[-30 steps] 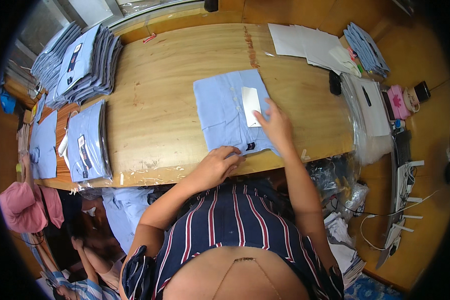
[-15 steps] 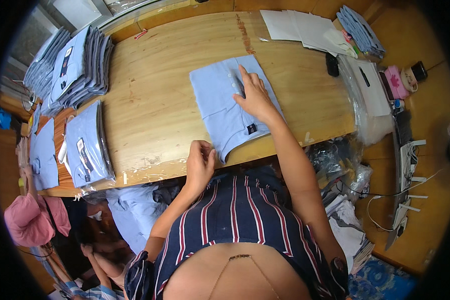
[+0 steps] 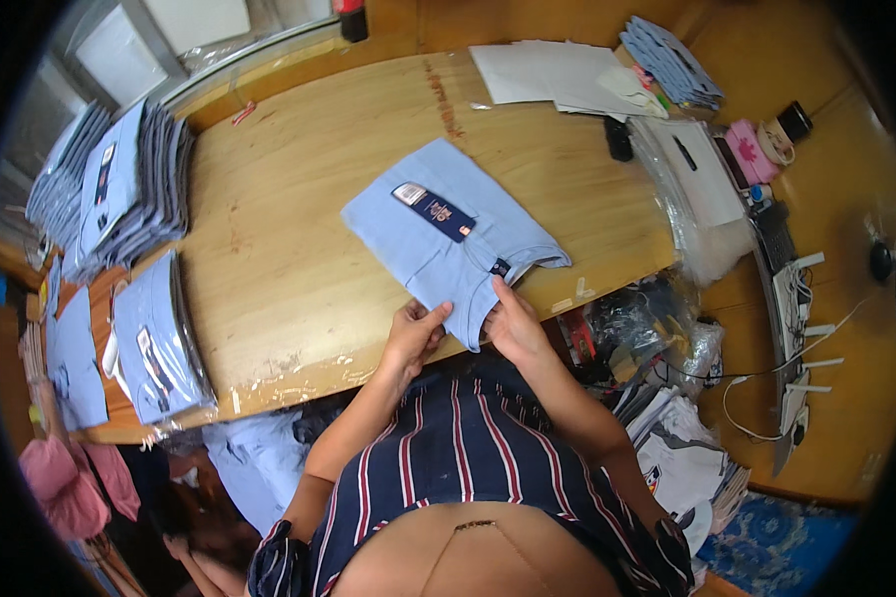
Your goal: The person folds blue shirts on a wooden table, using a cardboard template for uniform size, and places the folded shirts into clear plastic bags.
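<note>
A folded light-blue shirt (image 3: 438, 224) lies at a slant on the wooden table (image 3: 279, 209), its neckline overhanging the near edge. On top of it rests a dark navy hang tag (image 3: 434, 211) with a pale label at one end. A small dark neck label (image 3: 500, 267) shows inside the collar. My left hand (image 3: 417, 336) pinches the near left edge of the shirt, thumb on the cloth. At the collar, my right hand (image 3: 513, 320) grips the fabric with its thumb on top; its other fingers are partly hidden.
Folded blue shirts (image 3: 119, 189) form tall stacks at the far left, with bagged shirts (image 3: 159, 343) nearer. White sheets (image 3: 543, 75) and more folded shirts (image 3: 670, 62) lie at the back right. A co-worker's pink sleeve (image 3: 65, 488) shows at lower left.
The shirt has turned, and the hang tag now lies on its front. My right hand has come from the shirt's upper part down to the collar; my left hand now grips its edge.
</note>
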Available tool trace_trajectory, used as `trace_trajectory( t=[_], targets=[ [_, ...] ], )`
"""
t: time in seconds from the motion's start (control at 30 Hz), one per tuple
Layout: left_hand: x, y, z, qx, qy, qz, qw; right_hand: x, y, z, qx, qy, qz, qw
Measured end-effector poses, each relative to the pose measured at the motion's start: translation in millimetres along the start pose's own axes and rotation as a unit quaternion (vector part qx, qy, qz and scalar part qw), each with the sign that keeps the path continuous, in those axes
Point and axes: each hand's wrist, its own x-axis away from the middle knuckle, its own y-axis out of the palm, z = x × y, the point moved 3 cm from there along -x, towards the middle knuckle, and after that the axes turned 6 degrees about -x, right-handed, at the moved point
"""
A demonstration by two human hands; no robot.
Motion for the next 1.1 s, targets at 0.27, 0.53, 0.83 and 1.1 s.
trace_trajectory(
  t=[0.27, 0.53, 0.83, 1.1],
  targets=[
    [-3.9, 57.7, 3.3, -0.062, 0.143, 0.029, 0.987, -48.3, -15.2, -35.9, -0.036, -0.017, -0.041, 0.998],
    [79.5, 175.7, 147.1, -0.396, 0.435, -0.376, 0.716, 10.2, -39.4, -226.8, 0.13, -0.107, 0.035, 0.985],
    [84.8, 299.8, 232.1, -0.091, 0.749, -0.334, 0.565, -65.2, -23.4, -556.6, 0.106, -0.443, -0.104, 0.884],
    [40.3, 357.9, 233.2, -0.091, 0.761, -0.291, 0.572, -275.5, -128.6, -702.2, 0.111, -0.393, 0.123, 0.905]
  ],
)
